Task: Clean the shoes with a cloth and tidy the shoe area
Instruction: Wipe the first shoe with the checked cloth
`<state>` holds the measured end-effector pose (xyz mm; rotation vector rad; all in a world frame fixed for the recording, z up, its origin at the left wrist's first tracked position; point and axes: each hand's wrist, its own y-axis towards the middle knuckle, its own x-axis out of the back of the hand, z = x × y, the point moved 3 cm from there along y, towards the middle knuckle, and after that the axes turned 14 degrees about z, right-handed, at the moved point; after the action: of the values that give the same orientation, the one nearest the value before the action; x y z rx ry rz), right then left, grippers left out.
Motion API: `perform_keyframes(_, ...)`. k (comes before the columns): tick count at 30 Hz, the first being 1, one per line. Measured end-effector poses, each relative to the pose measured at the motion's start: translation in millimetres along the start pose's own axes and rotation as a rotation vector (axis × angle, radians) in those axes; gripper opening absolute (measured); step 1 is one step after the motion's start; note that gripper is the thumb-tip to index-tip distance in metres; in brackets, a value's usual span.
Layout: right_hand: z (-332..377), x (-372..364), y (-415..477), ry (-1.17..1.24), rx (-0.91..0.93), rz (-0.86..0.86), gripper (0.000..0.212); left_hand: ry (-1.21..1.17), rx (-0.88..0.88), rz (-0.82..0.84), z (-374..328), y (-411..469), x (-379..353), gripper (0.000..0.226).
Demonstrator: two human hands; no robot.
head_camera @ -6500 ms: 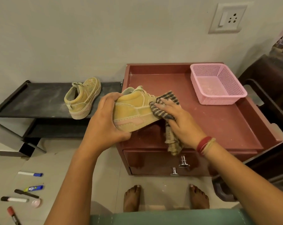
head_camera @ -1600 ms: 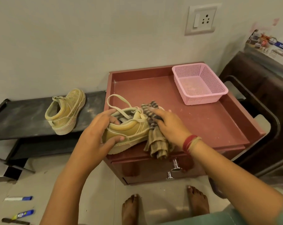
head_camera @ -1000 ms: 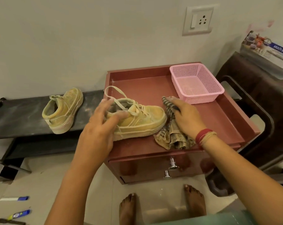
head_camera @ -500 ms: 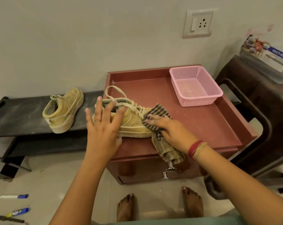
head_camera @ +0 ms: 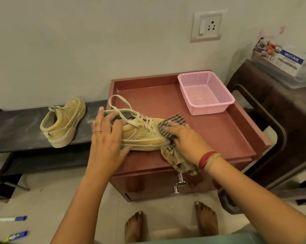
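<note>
A dusty tan sneaker (head_camera: 142, 133) stands upright on the red cabinet top (head_camera: 219, 134), toe pointing right, laces loose. My left hand (head_camera: 107, 138) rests on its heel and side with fingers straight, steadying it. My right hand (head_camera: 187, 140) holds a checked cloth (head_camera: 175, 120) against the toe; the cloth's loose end hangs over the cabinet's front edge under my wrist. A second tan sneaker (head_camera: 64, 122) stands on the black shoe rack (head_camera: 13, 131) to the left, heel toward me.
A pink mesh basket (head_camera: 206, 93) sits at the cabinet's back right. A dark chair (head_camera: 271, 120) with a labelled box stands at the right. Markers (head_camera: 11, 219) lie on the floor at lower left. My bare feet are in front of the cabinet drawer.
The sneaker was set down upright on the cabinet top. My left hand went from gripping it to lying flat on its heel. My right hand brought the cloth back onto the toe.
</note>
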<state>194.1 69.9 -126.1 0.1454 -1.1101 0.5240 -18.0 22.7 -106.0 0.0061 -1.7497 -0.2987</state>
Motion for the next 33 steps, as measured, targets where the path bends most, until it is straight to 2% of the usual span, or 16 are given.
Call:
perform_keyframes(3,10,-9,-10,0.047,0.116,0.079,0.056,0.018,0.002,0.012,0,-1,3,0.064)
perform_keyframes(7,-24,3,-3,-0.084,-0.111,0.005,0.057,-0.065,-0.025,0.001,2,0,7,0.054)
perform_keyframes(9,-26,7,-4,0.031,-0.164,-0.010,0.050,-0.130,-0.031,-0.020,2,0,8,0.044)
perform_keyframes(11,-18,17,-8,0.199,-0.108,-0.109,0.046,-0.227,-0.017,-0.058,5,0,10,0.032)
perform_keyframes(13,-9,40,-18,0.256,-0.043,-0.293,0.049,-0.256,-0.023,-0.078,7,0,12,0.027)
perform_keyframes(15,-5,65,-30,0.232,-0.001,-0.457,0.051,-0.258,-0.035,-0.075,8,1,12,0.026)
perform_keyframes(17,-6,80,-40,0.105,0.009,-0.549,0.052,-0.255,-0.034,-0.070,7,1,13,0.025)
perform_keyframes(19,-8,79,-38,-0.086,0.029,-0.494,0.055,-0.248,-0.034,-0.078,6,2,14,0.026)
perform_keyframes(21,-12,58,-25,-0.180,0.086,-0.266,0.056,-0.250,-0.038,-0.086,4,2,15,0.026)
perform_keyframes(23,-18,25,-14,-0.149,0.111,-0.008,0.059,-0.246,-0.032,-0.086,4,3,15,0.026)
perform_keyframes(25,-26,0,-13,-0.086,0.099,0.133,0.061,-0.250,-0.033,-0.078,4,4,15,0.026)
perform_keyframes(29,-40,-5,-11,0.112,0.077,0.089,0.060,-0.306,-0.118,-0.057,9,8,13,0.025)
perform_keyframes(33,-32,-2,-11,0.119,0.029,0.033,0.053,-0.324,-0.147,-0.076,8,7,13,0.026)
